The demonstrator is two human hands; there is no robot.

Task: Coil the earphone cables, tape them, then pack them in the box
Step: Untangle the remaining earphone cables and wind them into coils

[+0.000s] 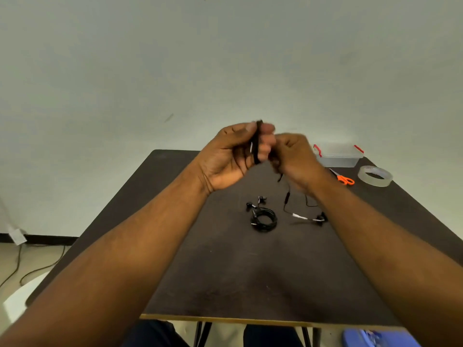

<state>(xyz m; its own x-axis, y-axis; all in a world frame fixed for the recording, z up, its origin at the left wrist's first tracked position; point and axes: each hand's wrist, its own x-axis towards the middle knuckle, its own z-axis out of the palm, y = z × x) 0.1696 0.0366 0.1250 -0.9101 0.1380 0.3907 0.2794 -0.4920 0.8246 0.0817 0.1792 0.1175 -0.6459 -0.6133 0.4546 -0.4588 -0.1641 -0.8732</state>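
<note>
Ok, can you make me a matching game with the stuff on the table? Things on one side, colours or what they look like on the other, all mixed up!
Things:
1. scissors
2. box
3. tape roll
4. coiled earphones

Looks:
A. black, wound in a ring
B. see-through ring
C. orange handles
D. clear, with red clips

Pairs: 1-C, 2-D, 3-B, 4-A
</note>
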